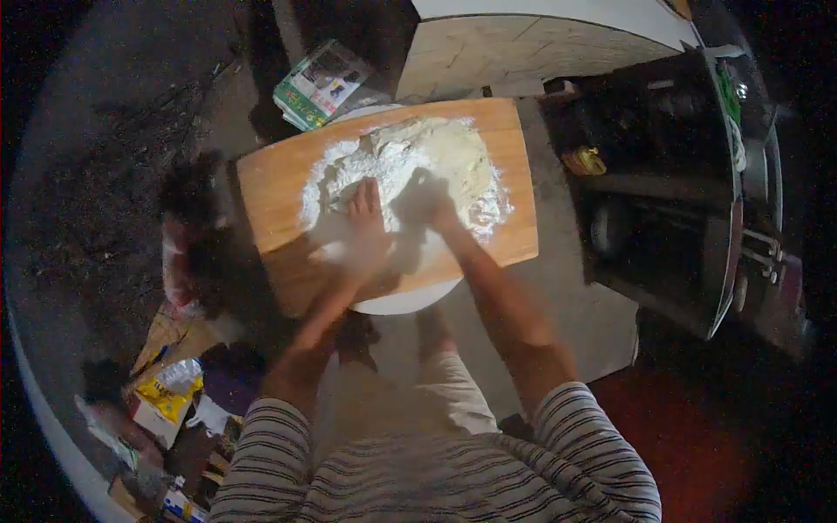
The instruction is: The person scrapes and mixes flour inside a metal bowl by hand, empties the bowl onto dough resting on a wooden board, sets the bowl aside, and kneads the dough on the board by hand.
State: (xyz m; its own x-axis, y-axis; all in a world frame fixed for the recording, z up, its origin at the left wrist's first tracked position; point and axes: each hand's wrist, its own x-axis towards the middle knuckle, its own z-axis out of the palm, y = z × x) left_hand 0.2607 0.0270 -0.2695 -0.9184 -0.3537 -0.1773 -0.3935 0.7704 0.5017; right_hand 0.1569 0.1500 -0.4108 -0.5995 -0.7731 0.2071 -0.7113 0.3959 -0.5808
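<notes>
A wooden board (pixel 275 205) bears a spread of white flour (pixel 340 170) and a pale, flattened mass of dough (pixel 462 157) on its far right part. My left hand (pixel 366 222) lies over the flour near the middle of the board, fingers stretched forward and touching it. To its right, my right hand (pixel 438 209) is at the near edge of the dough, blurred and partly in shadow, so its fingers do not show clearly. A dark shadow falls between the two hands.
Under the board shows a round white surface (pixel 410 301). A green-and-white package (pixel 323 87) lies beyond the board's far left edge. At right stands a dark open shelf unit (pixel 654 183). Yellow packaging (pixel 172 390) and clutter lie on the floor at lower left.
</notes>
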